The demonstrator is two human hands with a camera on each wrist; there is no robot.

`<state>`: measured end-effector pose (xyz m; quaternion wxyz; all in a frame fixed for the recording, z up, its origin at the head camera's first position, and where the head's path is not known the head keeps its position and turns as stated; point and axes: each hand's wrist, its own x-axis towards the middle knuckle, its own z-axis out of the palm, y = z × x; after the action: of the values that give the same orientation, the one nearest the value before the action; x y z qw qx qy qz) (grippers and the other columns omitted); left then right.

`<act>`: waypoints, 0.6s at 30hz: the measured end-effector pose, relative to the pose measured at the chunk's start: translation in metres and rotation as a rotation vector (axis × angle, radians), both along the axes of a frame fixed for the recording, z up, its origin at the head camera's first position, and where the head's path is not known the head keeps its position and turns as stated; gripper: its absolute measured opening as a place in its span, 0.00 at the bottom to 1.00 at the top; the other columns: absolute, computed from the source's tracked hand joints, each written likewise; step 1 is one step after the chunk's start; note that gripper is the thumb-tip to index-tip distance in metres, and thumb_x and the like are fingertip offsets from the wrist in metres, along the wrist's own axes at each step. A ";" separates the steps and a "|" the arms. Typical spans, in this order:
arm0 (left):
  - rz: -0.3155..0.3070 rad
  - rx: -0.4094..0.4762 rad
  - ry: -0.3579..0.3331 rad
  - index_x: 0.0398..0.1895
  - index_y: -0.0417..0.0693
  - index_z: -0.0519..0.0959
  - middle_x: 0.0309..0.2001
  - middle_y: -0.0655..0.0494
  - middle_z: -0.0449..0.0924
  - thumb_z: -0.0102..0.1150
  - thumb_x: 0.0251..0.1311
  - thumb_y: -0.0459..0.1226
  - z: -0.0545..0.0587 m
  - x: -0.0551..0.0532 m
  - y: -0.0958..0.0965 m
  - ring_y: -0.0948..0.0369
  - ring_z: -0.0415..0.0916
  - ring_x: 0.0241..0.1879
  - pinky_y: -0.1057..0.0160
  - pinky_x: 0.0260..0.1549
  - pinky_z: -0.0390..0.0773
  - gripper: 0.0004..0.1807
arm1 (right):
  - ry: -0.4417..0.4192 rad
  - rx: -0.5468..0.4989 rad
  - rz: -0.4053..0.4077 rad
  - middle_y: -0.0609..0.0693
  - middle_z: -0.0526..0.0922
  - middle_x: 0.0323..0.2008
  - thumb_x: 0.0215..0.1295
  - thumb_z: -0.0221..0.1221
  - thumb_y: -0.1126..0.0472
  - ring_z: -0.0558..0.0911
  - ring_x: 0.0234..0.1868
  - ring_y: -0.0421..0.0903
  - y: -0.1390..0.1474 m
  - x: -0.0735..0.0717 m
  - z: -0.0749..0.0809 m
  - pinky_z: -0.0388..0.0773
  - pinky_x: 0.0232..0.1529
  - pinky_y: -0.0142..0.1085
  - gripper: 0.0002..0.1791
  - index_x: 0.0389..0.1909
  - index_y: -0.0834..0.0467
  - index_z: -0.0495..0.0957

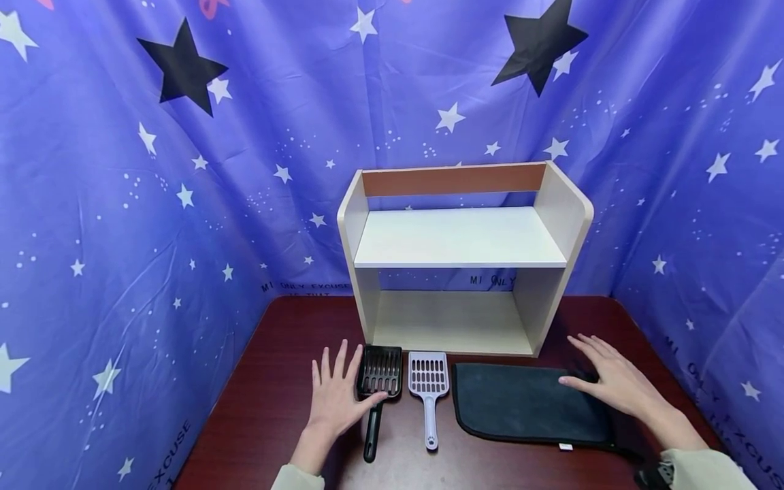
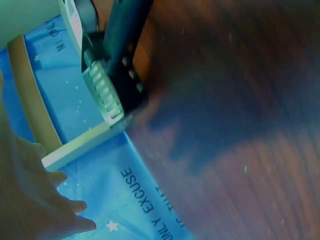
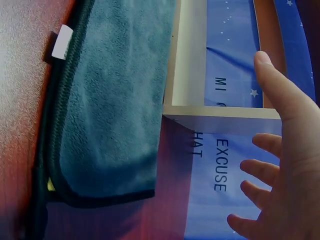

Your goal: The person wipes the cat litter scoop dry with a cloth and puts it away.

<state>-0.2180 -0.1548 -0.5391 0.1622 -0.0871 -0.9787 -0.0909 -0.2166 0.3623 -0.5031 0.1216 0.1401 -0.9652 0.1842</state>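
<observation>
With fingers spread, my left hand [image 1: 335,401] hovers just left of a black slotted litter scoop [image 1: 380,374]. Its thumb overlaps the scoop in the head view, but its shadow on the table in the left wrist view suggests it is raised. Beside the black scoop lies a pale lilac litter scoop [image 1: 429,384], handle toward me. A dark folded plush cloth [image 1: 527,401] with black edging and a white tag lies to the right. Over its right end is my right hand [image 1: 618,381], fingers extended and holding nothing; the right wrist view shows it apart from the cloth [image 3: 115,100].
A two-level wooden shelf unit [image 1: 459,264] stands behind the scoops and cloth on the dark red table [image 1: 245,422]. Blue star-printed curtains [image 1: 294,102] enclose the back and both sides. A black strap or watch is at the right wrist.
</observation>
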 end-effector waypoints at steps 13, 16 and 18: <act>-0.046 0.044 -0.019 0.78 0.59 0.57 0.78 0.48 0.55 0.54 0.45 0.77 -0.003 0.011 0.021 0.39 0.52 0.76 0.39 0.72 0.58 0.58 | -0.065 -0.004 -0.003 0.68 0.76 0.61 0.53 0.70 0.39 0.74 0.62 0.67 -0.018 -0.001 -0.014 0.70 0.57 0.63 0.44 0.65 0.60 0.72; -0.063 0.065 -0.020 0.78 0.58 0.57 0.78 0.47 0.56 0.55 0.44 0.76 -0.004 0.013 0.026 0.40 0.55 0.75 0.42 0.70 0.63 0.59 | -0.084 -0.005 -0.007 0.67 0.77 0.61 0.54 0.69 0.38 0.74 0.62 0.67 -0.021 -0.002 -0.018 0.71 0.56 0.64 0.44 0.65 0.60 0.72; -0.074 0.090 -0.022 0.78 0.57 0.57 0.77 0.47 0.57 0.58 0.44 0.75 -0.006 0.013 0.030 0.41 0.57 0.75 0.42 0.68 0.67 0.59 | -0.092 -0.008 -0.011 0.68 0.76 0.61 0.54 0.69 0.38 0.74 0.62 0.68 -0.023 -0.004 -0.020 0.71 0.56 0.64 0.44 0.65 0.60 0.72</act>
<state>-0.2046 -0.1250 -0.5446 0.1517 -0.1147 -0.9715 -0.1415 -0.2201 0.3391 -0.5229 0.0784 0.1259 -0.9698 0.1935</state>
